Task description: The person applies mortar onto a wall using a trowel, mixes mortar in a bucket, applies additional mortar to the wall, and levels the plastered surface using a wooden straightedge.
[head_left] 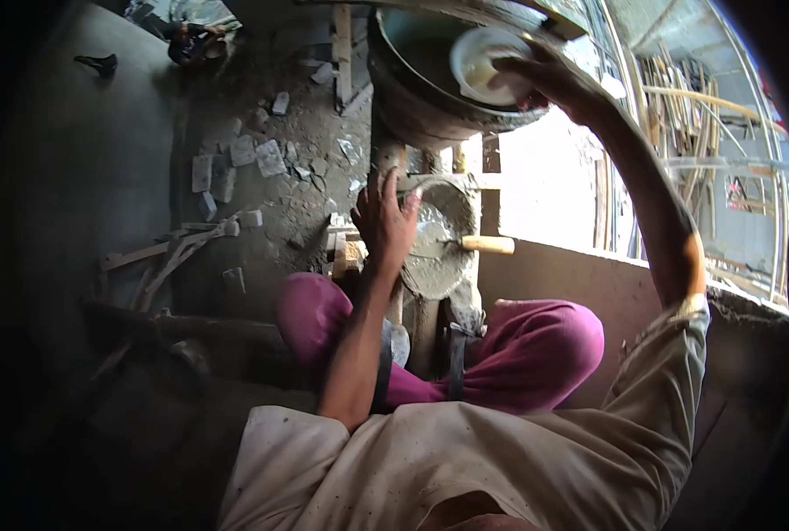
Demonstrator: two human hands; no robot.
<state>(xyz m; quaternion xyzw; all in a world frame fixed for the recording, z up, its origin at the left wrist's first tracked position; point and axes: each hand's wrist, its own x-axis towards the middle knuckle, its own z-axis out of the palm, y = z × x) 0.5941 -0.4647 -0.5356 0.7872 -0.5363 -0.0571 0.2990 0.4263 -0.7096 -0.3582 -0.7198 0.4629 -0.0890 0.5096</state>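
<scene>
My right hand (540,80) grips a white plastic bowl (472,57) with pale liquid in it, over a large dark drum (421,115) at the top. My left hand (386,217) has its fingers spread and bent at the left rim of a shallow pan of wet grey mortar (439,274); whether it touches the rim I cannot tell. In the pan lies a trowel (434,237), its wooden handle (487,244) sticking out to the right. The pan rests on rough timbers between my knees.
A low wall (554,274) borders the bright opening at right, with bundled poles (677,124) beyond. Broken blocks (271,157) and loose boards (164,257) lie on the floor at left. Another person (191,44) crouches at the top left.
</scene>
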